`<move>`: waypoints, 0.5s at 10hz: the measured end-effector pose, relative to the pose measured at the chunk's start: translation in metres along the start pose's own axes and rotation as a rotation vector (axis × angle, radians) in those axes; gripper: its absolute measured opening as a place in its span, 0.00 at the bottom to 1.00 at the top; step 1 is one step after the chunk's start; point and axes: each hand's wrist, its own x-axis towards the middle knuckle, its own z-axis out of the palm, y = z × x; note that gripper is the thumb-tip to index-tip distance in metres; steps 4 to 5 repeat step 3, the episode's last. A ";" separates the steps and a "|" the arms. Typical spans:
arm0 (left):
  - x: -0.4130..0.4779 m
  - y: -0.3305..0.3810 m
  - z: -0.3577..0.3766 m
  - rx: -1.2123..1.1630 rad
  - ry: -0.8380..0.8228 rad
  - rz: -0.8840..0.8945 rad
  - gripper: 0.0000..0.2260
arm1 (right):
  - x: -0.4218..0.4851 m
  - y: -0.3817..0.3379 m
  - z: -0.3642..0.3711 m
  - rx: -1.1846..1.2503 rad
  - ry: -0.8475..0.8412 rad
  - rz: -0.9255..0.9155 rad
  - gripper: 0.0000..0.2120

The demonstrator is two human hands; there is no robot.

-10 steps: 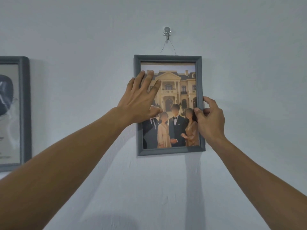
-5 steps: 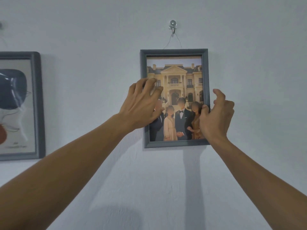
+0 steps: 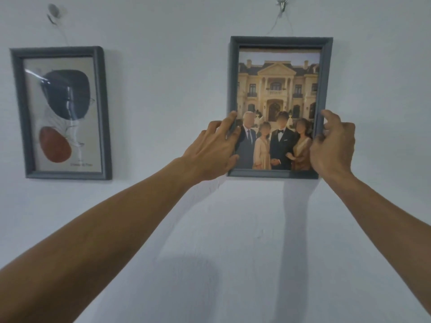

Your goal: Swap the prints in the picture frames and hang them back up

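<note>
Gripping rect. grey moulded frame [image 3: 281, 40] at sides: left hand [image 3: 213, 150], right hand [image 3: 332, 145].

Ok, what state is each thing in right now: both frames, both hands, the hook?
mansion frame: hanging from the hook, upright, held at both sides.
abstract frame: hanging on the wall, untouched.
left hand: grips the mansion frame's left edge.
right hand: grips its right edge.

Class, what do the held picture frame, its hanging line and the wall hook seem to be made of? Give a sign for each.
Held frame: painted wood or plastic, matte grey, stepped moulding. Hanging line: thin wire or cord, too fine to tell. Hook: likely metal, shiny silver.
</note>
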 end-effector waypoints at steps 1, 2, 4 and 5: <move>-0.003 0.002 0.001 -0.014 -0.037 0.008 0.32 | 0.004 0.001 -0.003 0.011 0.010 0.002 0.27; -0.004 0.002 -0.003 -0.060 -0.059 0.012 0.32 | 0.005 -0.003 -0.006 0.015 0.002 -0.001 0.27; -0.007 0.000 -0.001 -0.052 -0.031 0.013 0.32 | 0.002 -0.006 -0.005 -0.001 0.025 0.017 0.26; -0.007 0.000 -0.001 -0.052 -0.031 0.013 0.32 | 0.002 -0.006 -0.005 -0.001 0.025 0.017 0.26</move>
